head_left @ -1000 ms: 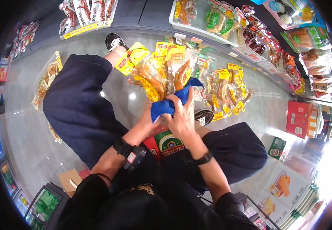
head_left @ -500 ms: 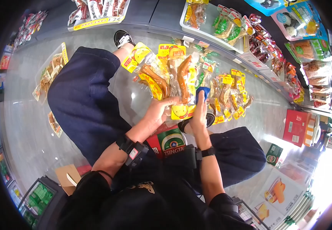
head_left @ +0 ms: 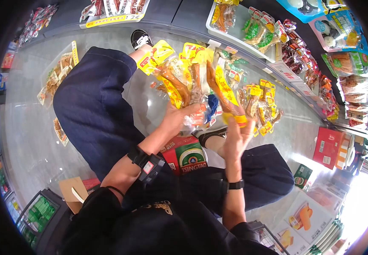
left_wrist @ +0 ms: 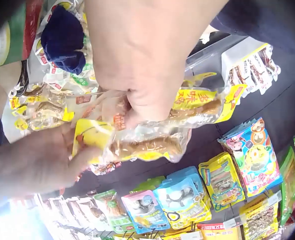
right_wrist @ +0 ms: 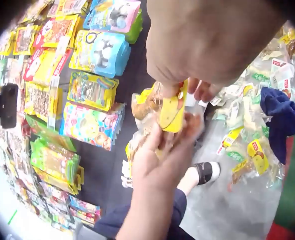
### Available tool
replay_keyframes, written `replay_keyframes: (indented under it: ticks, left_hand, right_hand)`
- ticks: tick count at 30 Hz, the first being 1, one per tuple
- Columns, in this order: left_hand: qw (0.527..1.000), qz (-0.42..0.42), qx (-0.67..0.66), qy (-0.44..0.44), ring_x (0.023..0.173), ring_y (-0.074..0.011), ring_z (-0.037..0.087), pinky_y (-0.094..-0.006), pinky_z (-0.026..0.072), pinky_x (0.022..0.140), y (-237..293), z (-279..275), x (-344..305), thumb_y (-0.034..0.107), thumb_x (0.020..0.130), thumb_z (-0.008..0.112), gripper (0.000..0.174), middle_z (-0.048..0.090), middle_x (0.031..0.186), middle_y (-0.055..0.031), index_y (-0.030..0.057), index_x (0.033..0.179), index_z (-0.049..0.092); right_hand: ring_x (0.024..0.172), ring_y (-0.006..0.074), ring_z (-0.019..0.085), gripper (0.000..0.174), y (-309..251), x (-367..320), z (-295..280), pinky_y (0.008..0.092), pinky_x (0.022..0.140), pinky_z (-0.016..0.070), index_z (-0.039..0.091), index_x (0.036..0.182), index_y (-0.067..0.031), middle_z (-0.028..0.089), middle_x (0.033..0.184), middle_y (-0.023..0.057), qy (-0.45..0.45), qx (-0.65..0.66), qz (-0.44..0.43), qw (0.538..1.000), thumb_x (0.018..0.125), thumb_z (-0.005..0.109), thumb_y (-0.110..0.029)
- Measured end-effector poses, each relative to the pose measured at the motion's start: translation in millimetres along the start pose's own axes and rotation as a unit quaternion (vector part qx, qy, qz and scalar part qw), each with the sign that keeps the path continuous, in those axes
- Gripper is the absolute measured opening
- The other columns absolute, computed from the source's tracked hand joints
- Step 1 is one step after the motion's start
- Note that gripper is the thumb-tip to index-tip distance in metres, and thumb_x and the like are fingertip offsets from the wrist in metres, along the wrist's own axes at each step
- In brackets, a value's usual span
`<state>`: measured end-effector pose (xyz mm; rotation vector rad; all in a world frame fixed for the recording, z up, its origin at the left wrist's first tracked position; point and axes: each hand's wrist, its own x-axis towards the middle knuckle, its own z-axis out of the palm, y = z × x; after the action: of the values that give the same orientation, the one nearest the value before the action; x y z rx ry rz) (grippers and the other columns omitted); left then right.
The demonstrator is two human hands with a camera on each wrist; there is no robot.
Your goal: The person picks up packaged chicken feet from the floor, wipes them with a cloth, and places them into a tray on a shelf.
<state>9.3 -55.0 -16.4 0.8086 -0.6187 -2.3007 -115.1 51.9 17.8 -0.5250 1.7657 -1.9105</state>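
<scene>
In the head view, the left hand (head_left: 176, 120) grips the lower ends of several clear and yellow snack packets (head_left: 176, 91), brown pieces inside. To its right, the right hand (head_left: 237, 138) pinches the bottom of one long packet (head_left: 223, 87), tilted. A dark blue cloth (head_left: 212, 106) lies between and beyond the hands, touched by neither. The left wrist view has the right hand (left_wrist: 37, 157) pinching a yellow packet end (left_wrist: 95, 134) beside the left hand (left_wrist: 137, 60). In the right wrist view, the cloth (right_wrist: 282, 112) rests on packets at right.
More yellow-labelled packets (head_left: 260, 104) lie on the grey floor at right, others (head_left: 60, 74) at left. A red and green box (head_left: 188, 157) stands between the legs. Shelving with trays (head_left: 245, 36) and hanging bags (head_left: 341, 32) runs along the far and right sides.
The right hand has let go of the blue cloth, which it was holding against the packets. It has taken one packet and moved right with it. The left hand still grips its packets.
</scene>
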Motion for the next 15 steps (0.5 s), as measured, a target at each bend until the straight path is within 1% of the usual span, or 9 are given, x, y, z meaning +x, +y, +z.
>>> replay_keyframes:
  ticks: [2,4,5,6,8,9,12,13,15]
  left_hand:
    - [1.000,-0.005,-0.002,0.006,0.083,-0.0194,0.062,-0.0335,0.0516,0.073,-6,-10,7,-0.001,0.077,0.062,0.037,0.061,0.096,-0.0090,0.0012,0.112,0.050]
    - [0.998,-0.016,0.051,0.036,0.088,-0.0157,0.059,-0.0308,0.0500,0.075,2,-6,7,-0.007,0.073,0.062,0.039,0.060,0.099,-0.0067,0.0028,0.110,0.052]
    - [0.994,-0.069,0.078,0.042,0.088,-0.0169,0.059,-0.0308,0.0509,0.072,8,-3,6,-0.009,0.072,0.061,0.040,0.060,0.097,-0.0076,0.0033,0.109,0.052]
    - [0.994,-0.069,0.077,0.042,0.088,-0.0169,0.059,-0.0308,0.0509,0.072,5,-3,5,-0.009,0.072,0.061,0.040,0.060,0.097,-0.0076,0.0033,0.109,0.052]
    - [0.993,-0.028,0.117,0.013,0.083,-0.0182,0.061,-0.0307,0.0510,0.071,-3,-6,6,-0.006,0.073,0.063,0.038,0.061,0.096,-0.0076,0.0024,0.108,0.051]
    - [0.976,-0.143,0.159,-0.036,0.093,-0.0163,0.058,-0.0294,0.0486,0.077,9,-4,2,-0.006,0.073,0.063,0.045,0.058,0.104,-0.0074,0.0030,0.115,0.048]
    - [0.965,-0.162,0.191,-0.081,0.101,-0.0143,0.053,-0.0280,0.0444,0.085,-7,-11,-2,-0.003,0.075,0.064,0.050,0.055,0.112,-0.0072,0.0033,0.121,0.044]
    - [0.955,-0.160,0.207,-0.139,0.106,-0.0134,0.050,-0.0279,0.0404,0.090,-3,-4,-5,0.003,0.077,0.065,0.052,0.052,0.117,-0.0059,0.0036,0.125,0.042]
    - [0.948,-0.177,0.210,-0.162,0.106,-0.0132,0.050,-0.0277,0.0402,0.091,0,0,-9,0.006,0.079,0.064,0.051,0.052,0.117,-0.0054,0.0033,0.124,0.042]
  right_hand:
    - [0.093,0.0175,0.057,0.014,-29,18,-21,0.0283,0.082,0.0446,0.046,0.091,-0.0016,0.060,0.102,0.0165,-0.096,0.026,-0.031,0.995,0.080,0.049,0.007]
    - [0.088,0.0138,0.057,0.019,-56,35,-44,0.0245,0.077,0.0436,0.049,0.099,-0.0007,0.060,0.094,0.0109,-0.162,0.021,-0.006,0.986,0.080,0.051,0.004]
    - [0.084,0.0127,0.057,0.018,-67,42,-54,0.0234,0.074,0.0440,0.050,0.099,-0.0005,0.061,0.092,0.0098,-0.173,-0.014,0.021,0.985,0.081,0.052,0.002]
    - [0.080,0.0117,0.058,0.017,-78,48,-62,0.0224,0.071,0.0444,0.051,0.098,-0.0003,0.061,0.090,0.0087,-0.183,-0.048,0.048,0.981,0.081,0.053,0.001]
    - [0.070,0.0104,0.058,0.011,-94,61,-73,0.0216,0.065,0.0449,0.053,0.091,0.0001,0.061,0.080,0.0064,-0.295,-0.115,0.104,0.943,0.081,0.055,0.000]
    - [0.070,0.0082,0.055,0.012,-103,65,-67,0.0215,0.064,0.0434,0.054,0.090,0.0010,0.059,0.079,0.0035,-0.350,-0.162,0.119,0.915,0.079,0.059,-0.001]
    - [0.070,0.0071,0.051,0.014,-92,76,-47,0.0221,0.063,0.0417,0.056,0.089,0.0011,0.057,0.077,0.0021,-0.368,-0.279,0.078,0.884,0.078,0.062,-0.004]
    - [0.070,0.0073,0.050,0.014,-83,82,-44,0.0228,0.063,0.0411,0.056,0.089,0.0009,0.056,0.077,0.0023,-0.346,-0.298,0.069,0.887,0.077,0.062,-0.005]
    - [0.071,0.0084,0.049,0.017,-69,90,-35,0.0248,0.064,0.0408,0.057,0.092,0.0003,0.055,0.076,0.0043,-0.331,-0.293,0.029,0.897,0.078,0.063,-0.008]
